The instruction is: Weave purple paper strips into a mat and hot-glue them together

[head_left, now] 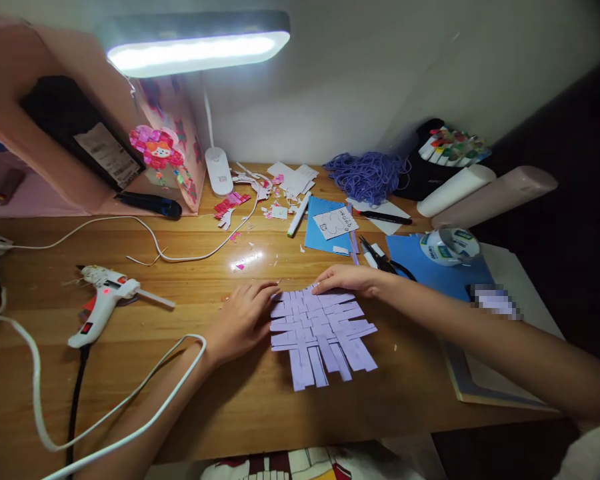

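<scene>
A mat of woven lilac paper strips (313,327) is tilted above the wooden desk, its loose strip ends fanning toward me. My left hand (245,317) is closed at its left edge, fingers bent over the upper left corner and the thumb mostly hidden. At the far edge, my right hand (347,279) pinches the mat between thumb and fingers. Just beyond the right hand lie black-handled pliers (387,263) and a narrow purple strip (353,237) beside a blue sheet (325,237).
On the left rests a hot glue gun (105,300) with its light on; a white cable (130,390) loops over my left forearm. A lit lamp (200,50) hangs above. Purple yarn (367,175), paper scraps (235,203), markers (455,147) and a tape roll (450,245) lie around.
</scene>
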A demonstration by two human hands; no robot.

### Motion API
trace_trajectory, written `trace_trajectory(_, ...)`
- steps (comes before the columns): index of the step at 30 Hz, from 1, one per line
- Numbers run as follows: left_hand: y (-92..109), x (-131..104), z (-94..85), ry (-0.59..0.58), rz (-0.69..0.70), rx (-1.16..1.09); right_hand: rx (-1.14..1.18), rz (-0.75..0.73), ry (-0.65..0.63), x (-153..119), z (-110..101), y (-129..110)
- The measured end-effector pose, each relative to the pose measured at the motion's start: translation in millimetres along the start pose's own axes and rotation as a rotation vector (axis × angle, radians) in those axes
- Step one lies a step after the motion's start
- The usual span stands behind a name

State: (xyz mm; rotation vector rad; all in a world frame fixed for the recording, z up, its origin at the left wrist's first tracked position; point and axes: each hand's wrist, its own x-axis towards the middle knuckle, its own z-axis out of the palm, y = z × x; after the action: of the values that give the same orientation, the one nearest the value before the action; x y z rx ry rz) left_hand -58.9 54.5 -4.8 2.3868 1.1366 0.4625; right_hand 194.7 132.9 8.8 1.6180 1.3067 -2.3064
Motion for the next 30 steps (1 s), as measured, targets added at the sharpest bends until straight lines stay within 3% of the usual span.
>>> trace_trajectory(8, -11.0, 26.1, 11.0, 0.004, 0.209, 0.243, 0.11, 0.015, -0.028, -2.6, 0.2, 1.6)
trace_trajectory(18, -13.7, 30.1, 15.5, 0.082, 0.197, 0.231, 0.151, 0.002, -0.048, 0.9, -2.0, 3.9)
trace_trajectory(30, -24.3, 41.4, 14.6, 0.087, 0.291, 0.194, 0.162, 0.025, 0.015, -5.2, 4.0, 1.1)
